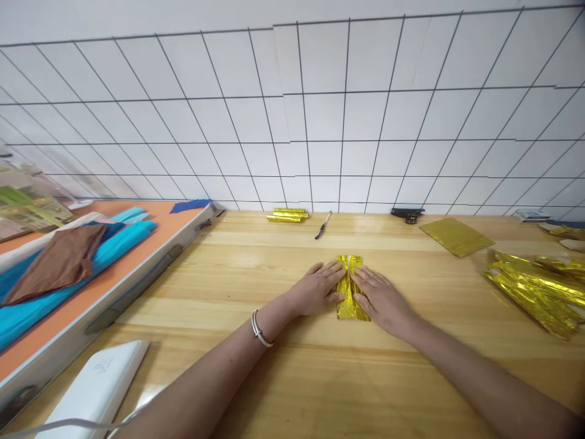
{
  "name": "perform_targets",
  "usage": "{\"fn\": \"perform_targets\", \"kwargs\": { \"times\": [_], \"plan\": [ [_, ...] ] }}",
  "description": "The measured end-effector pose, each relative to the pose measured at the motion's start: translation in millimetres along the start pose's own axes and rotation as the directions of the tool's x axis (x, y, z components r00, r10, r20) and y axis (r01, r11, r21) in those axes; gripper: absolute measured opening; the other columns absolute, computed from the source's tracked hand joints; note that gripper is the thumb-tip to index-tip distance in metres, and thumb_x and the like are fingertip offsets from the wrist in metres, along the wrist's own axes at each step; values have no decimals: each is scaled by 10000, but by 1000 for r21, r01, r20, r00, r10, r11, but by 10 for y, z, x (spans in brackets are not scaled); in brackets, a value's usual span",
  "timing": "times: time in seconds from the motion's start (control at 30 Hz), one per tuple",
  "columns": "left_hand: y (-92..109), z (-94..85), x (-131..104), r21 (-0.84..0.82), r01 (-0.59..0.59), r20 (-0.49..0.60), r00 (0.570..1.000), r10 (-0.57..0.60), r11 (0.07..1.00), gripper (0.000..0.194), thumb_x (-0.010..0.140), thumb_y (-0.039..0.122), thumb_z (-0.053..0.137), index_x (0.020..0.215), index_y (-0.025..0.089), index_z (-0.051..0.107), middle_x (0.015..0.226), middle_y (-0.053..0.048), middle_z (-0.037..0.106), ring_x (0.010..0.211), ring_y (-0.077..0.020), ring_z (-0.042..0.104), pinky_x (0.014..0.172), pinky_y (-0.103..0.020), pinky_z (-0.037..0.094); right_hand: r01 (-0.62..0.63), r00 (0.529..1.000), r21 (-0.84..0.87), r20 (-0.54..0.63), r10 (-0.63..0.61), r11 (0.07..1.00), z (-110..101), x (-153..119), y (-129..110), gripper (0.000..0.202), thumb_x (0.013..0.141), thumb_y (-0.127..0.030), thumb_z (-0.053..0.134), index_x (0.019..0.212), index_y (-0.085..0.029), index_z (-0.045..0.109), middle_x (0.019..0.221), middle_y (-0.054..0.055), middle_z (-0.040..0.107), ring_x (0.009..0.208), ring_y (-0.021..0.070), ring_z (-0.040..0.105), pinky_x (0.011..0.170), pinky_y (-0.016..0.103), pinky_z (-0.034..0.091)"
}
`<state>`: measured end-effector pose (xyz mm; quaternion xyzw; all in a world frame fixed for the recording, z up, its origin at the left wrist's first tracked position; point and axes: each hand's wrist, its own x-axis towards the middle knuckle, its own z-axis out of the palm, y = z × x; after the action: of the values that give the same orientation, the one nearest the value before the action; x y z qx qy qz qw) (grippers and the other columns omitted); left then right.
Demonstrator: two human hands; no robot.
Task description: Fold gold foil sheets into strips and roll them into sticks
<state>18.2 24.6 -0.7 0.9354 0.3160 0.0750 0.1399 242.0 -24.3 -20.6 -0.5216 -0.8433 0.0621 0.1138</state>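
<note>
A sheet of shiny gold foil paper (351,308) lies on the wooden table, its two side edges folded in to meet near a seam down the middle. My left hand (319,288) rests flat on its left half, fingers stretched out. On the right half lies my right hand (381,300), also flat with the fingers extended. Both hands press the foil from above, and neither grips it. A silver bangle (261,329) circles my left wrist.
Rolled gold foil pieces (287,214), a pen (323,225) and a black clip-like object (408,214) lie near the tiled wall. At right are a flat gold square (457,236) and crumpled gold foil (539,292). A white power bank (98,384) and coloured paper (59,262) lie left.
</note>
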Motion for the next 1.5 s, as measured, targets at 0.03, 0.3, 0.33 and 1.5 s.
{"fn": "perform_targets", "kwargs": {
  "times": [0.03,0.3,0.33,1.5],
  "plan": [
    [-7,-2,2,-2,-4,5,1000,4,1000,638,890,492,371,1434,217,179,1493,-82,203,1390,-217,121,1116,-434,121,1,1000,2,-2,-1,1000,4,2,4,537,921,-427,288,1392,-175,345,1454,90,316,1338,249,263,1083,467,238],
    [-54,-53,49,-18,-50,54,997,51,999,634,882,481,391,1428,218,202,1501,-81,166,1393,-220,98,1118,-434,103,35,999,22,-15,-35,999,29,4,37,536,916,-423,314,1397,-185,337,1450,89,321,1334,249,274,1080,474,251],
    [-60,-61,55,-18,-58,62,996,59,998,636,881,479,395,1428,215,205,1500,-83,167,1393,-221,98,1119,-432,101,34,999,18,-10,-34,999,25,3,33,537,916,-421,314,1395,-180,340,1451,91,318,1334,250,274,1080,472,251],
    [7,-103,55,-27,-30,189,981,35,999,942,735,701,462,1447,218,80,1514,-108,37,1393,-271,-26,1104,-484,36,116,993,23,-5,-116,993,-49,-11,58,396,910,-395,376,1286,-342,490,1459,22,304,1347,262,240,1052,494,266]
  ]
}}
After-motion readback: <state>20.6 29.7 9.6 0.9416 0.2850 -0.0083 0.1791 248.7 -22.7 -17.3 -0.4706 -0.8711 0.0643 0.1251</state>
